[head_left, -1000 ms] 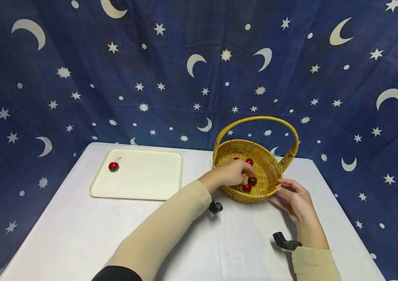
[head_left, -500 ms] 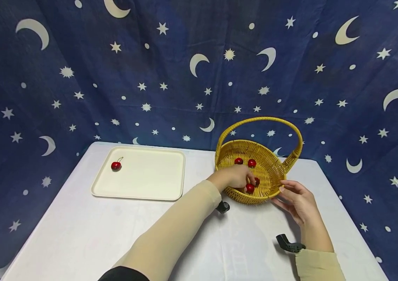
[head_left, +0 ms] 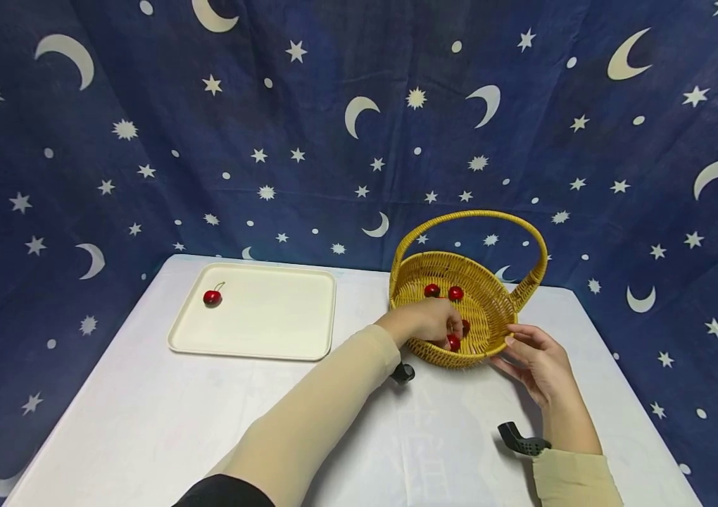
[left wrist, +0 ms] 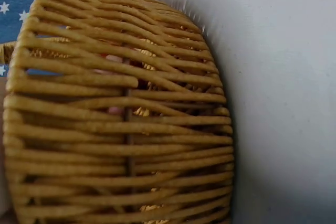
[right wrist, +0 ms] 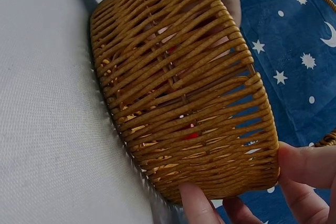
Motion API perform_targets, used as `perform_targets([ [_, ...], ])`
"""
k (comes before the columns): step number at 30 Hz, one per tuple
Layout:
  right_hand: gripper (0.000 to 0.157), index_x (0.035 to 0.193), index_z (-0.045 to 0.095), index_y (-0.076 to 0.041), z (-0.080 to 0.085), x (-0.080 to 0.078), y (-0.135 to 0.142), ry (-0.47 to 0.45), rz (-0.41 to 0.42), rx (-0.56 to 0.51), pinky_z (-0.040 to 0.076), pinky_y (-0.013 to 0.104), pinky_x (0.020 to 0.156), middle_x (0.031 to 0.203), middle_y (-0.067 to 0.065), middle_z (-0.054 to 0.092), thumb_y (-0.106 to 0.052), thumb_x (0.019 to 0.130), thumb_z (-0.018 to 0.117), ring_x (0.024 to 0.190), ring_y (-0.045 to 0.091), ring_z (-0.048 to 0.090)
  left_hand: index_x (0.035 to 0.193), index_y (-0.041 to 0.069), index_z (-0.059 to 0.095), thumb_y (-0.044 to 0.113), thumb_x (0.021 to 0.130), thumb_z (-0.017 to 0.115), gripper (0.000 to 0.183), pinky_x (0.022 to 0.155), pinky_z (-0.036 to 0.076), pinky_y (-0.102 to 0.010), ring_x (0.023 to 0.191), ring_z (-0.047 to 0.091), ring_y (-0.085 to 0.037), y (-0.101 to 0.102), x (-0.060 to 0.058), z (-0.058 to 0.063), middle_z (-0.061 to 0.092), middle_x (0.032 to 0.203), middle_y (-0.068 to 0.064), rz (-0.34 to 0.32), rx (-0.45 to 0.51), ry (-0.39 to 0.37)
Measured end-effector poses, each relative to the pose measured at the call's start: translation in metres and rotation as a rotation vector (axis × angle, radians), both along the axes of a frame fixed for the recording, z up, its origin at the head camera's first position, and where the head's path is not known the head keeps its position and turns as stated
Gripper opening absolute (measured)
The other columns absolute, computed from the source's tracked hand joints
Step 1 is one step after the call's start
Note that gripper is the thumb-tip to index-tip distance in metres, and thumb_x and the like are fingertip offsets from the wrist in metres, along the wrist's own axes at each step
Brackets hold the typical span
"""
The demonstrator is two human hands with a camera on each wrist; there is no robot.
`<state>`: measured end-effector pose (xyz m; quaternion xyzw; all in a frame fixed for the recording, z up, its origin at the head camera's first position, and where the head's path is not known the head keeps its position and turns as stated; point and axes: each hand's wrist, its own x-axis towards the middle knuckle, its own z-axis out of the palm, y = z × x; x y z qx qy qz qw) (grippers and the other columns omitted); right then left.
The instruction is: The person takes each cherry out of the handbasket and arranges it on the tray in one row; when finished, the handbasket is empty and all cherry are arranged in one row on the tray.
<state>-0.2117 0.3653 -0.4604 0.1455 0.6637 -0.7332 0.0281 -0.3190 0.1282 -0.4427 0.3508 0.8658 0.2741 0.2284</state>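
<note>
A yellow woven basket with a tall arched handle stands at the right of the table, several red cherries lying inside. My left hand reaches over its left rim, fingers curled down, and pinches the cherry nearest the front; the fingertips are partly hidden. Another cherry lies right beside those fingers. Farther back in the basket are two more, one a cherry near the middle. At the right rim my right hand grips the basket, and the right wrist view shows its fingers on the weave.
A cream rectangular tray lies at the left of the white-covered table, bearing one stemmed cherry near its left side. A dark blue star-and-moon cloth hangs behind the table.
My left hand has settled lower over the front cherry, with the thumb and fingers closing at it. The right hand keeps its hold on the rim. The head view has shifted slightly.
</note>
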Motion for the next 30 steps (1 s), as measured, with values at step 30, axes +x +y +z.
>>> perform_targets([
  [30,0.03,0.133,0.07,-0.019,0.0,0.001,-0.001,-0.03,-0.009,-0.018,0.064,0.044,0.09,0.119,-0.007,0.064,-0.012,0.103,0.072,0.106,0.015,0.077,0.112,0.021,0.08,-0.001,0.082,0.088,0.038,0.075,0.051,-0.029,0.078,0.058,-0.014,-0.217,0.035,0.026,0.074,0.108,0.005,0.107,0.287,0.171],
])
